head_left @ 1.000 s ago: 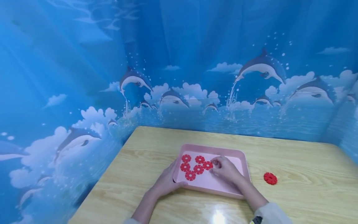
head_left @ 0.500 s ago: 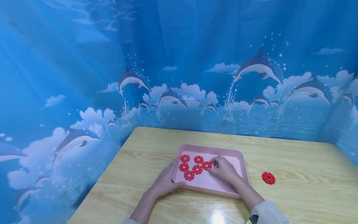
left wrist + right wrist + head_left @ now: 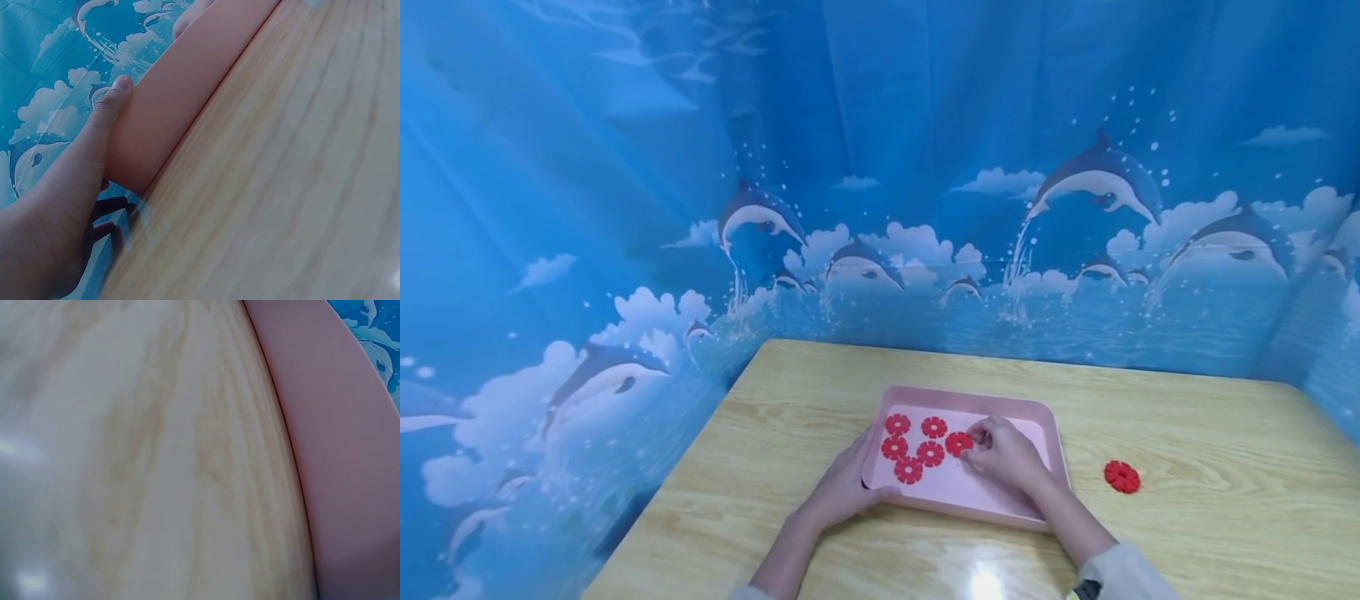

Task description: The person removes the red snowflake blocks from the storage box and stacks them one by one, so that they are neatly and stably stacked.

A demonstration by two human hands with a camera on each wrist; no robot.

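Note:
A pink tray [image 3: 970, 498] holds several red notched plastic discs, flat and round with a hole in the middle. Most of them, such as one disc [image 3: 908, 471], form a V-like row at the tray's left. My left hand [image 3: 841, 490] grips the tray's near left corner, its thumb over the near rim and the fingers along the left side. The left wrist view shows that thumb [image 3: 115, 94] on the pink wall. Over the tray's middle, my right hand [image 3: 1003, 454] pinches the right-most red disc [image 3: 958, 443] at its edge. In the right wrist view the hand is out of sight.
Another red disc or small stack of them [image 3: 1122, 477] lies on the wooden table [image 3: 1210, 467] to the right of the tray. A blue dolphin-print curtain [image 3: 880, 167] hangs behind the table and along its left side.
The disc at my right fingertips has shifted slightly right, leaving a small gap from its neighbour. My left hand and the tray stay in place.

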